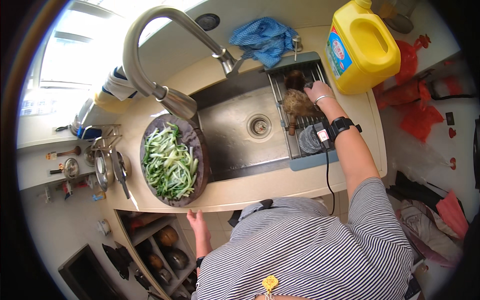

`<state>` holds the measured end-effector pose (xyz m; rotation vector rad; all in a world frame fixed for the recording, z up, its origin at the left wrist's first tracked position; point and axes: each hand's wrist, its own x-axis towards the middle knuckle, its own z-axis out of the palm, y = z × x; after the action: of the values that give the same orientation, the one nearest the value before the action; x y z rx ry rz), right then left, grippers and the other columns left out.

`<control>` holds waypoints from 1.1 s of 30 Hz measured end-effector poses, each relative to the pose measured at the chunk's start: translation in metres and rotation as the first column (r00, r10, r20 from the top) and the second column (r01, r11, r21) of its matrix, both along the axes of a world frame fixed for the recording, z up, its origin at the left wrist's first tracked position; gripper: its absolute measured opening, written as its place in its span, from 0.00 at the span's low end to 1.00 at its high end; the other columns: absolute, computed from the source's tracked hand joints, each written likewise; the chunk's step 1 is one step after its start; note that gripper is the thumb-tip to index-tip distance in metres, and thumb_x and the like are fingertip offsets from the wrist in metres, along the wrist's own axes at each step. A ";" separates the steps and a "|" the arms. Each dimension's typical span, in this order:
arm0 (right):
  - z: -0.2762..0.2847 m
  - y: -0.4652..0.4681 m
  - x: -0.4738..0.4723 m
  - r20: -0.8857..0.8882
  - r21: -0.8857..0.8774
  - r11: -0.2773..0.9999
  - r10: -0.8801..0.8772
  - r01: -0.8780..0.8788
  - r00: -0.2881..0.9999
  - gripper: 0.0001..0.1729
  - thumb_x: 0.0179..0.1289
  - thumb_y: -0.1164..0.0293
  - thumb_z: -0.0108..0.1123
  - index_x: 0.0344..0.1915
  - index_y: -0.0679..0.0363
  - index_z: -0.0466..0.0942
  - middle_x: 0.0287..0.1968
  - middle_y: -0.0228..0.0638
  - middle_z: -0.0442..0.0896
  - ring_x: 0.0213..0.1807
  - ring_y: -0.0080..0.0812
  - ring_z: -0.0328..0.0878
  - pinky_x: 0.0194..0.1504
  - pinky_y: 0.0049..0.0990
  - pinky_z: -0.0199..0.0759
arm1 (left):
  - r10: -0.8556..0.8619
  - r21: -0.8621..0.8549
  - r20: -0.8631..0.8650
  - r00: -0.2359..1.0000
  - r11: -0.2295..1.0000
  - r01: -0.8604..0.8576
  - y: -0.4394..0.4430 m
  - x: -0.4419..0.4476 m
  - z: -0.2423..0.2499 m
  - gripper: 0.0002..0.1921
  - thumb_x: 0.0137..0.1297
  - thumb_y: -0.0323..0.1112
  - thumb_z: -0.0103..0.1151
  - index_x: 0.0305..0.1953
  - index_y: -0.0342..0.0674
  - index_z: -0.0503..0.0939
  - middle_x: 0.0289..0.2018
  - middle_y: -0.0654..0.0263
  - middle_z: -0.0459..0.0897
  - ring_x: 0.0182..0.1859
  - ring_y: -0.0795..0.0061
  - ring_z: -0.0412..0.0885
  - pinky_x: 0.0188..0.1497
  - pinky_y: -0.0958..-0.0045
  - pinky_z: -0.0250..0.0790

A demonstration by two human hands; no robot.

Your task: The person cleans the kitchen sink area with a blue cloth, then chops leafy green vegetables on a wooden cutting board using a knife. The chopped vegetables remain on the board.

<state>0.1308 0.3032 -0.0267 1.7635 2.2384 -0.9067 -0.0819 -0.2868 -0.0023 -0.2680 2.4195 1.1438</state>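
My right hand (321, 93) reaches over the roll-up drying rack (272, 88) at the right of the sink. Its fingers are closed on a small dark grey item (308, 85), which looks like a scourer but is mostly covered. Beside it on the rack lie a brown fibrous scrubber (298, 103), a dark round brush-like thing (294, 79) and grey coiled scouring pads (309, 140). My left hand (198, 225) hangs just below the counter's front edge, fingers apart, holding nothing. Nearby, a round chopping board (202, 150) bears cut leafy greens (170, 161).
A steel gooseneck faucet (129, 48) arches over the stainless sink (232, 131). Behind the rack stands a yellow detergent jug (365, 48), near a crumpled blue cloth (262, 39). Pans and a cleaver-like blade (119, 170) stand in a holder at left. Below are open shelves (150, 240).
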 end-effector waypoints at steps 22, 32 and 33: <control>0.045 -0.015 0.004 -0.526 0.448 0.884 0.137 0.136 0.839 0.15 0.50 0.72 0.58 0.37 0.62 0.66 0.32 0.46 0.75 0.36 0.53 0.74 0.38 0.46 0.69 | -0.038 -0.141 0.069 0.997 0.989 0.048 0.046 0.039 0.031 0.34 0.67 0.38 0.56 0.70 0.38 0.54 0.68 0.47 0.59 0.69 0.57 0.60 0.67 0.61 0.56; 0.015 -0.002 0.021 -0.871 0.014 0.942 -0.153 0.336 0.467 0.14 0.48 0.70 0.64 0.28 0.64 0.68 0.23 0.28 0.69 0.25 0.22 0.64 0.29 0.25 0.65 | -0.313 -0.218 0.126 0.941 0.917 0.334 0.067 0.033 0.037 0.25 0.67 0.37 0.56 0.62 0.32 0.66 0.56 0.51 0.74 0.56 0.65 0.74 0.58 0.67 0.66; 0.012 -0.004 0.023 -0.867 -0.024 0.960 -0.159 0.280 0.472 0.14 0.48 0.70 0.64 0.28 0.64 0.68 0.23 0.28 0.69 0.25 0.22 0.64 0.28 0.25 0.65 | -0.374 -0.229 0.149 0.915 0.887 0.400 0.075 0.033 0.043 0.23 0.67 0.36 0.56 0.60 0.32 0.69 0.54 0.51 0.77 0.54 0.66 0.76 0.56 0.68 0.68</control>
<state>0.1534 0.2990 -0.0149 1.9226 2.6283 -2.1891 -0.0492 -0.2115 0.0410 0.0815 2.3823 0.6269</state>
